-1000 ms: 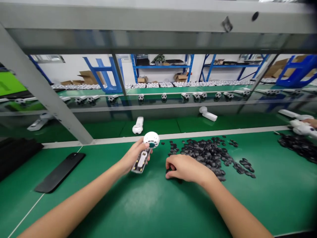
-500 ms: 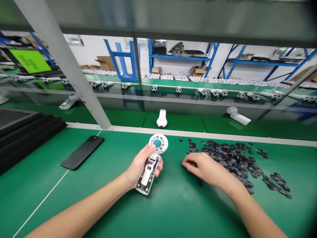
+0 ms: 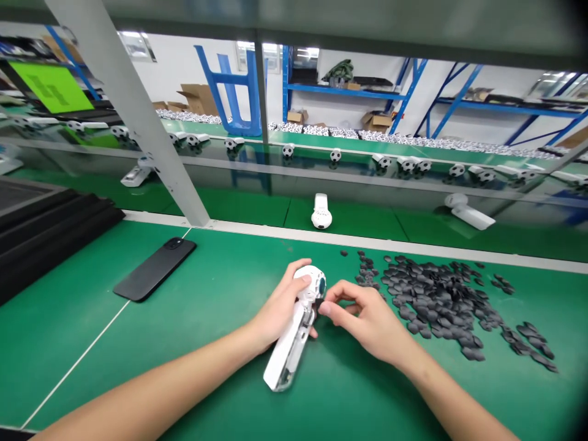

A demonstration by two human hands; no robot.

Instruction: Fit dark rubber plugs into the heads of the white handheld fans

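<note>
My left hand (image 3: 278, 312) is wrapped round a small white handheld fan (image 3: 294, 340), its round head with a teal centre turned to the right and its handle pointing down toward me. My right hand (image 3: 367, 318) is closed in a pinch against the fan just below the head, holding a small black piece (image 3: 320, 304). Both hands hover just above the green mat (image 3: 220, 288). A heap of small black pieces (image 3: 441, 300) lies on the mat right of my right hand.
A black phone (image 3: 155, 277) lies face down on the mat to the left. Black trays (image 3: 41, 233) are stacked at far left. A grey slanted post (image 3: 138, 128) rises behind. More white fans (image 3: 320, 211) (image 3: 467, 211) lie on the belt beyond, football-patterned ones (image 3: 288, 150) farther back.
My right hand left the black heap and came to the fan with a small black piece. My left hand turned the fan so its head faces right.
</note>
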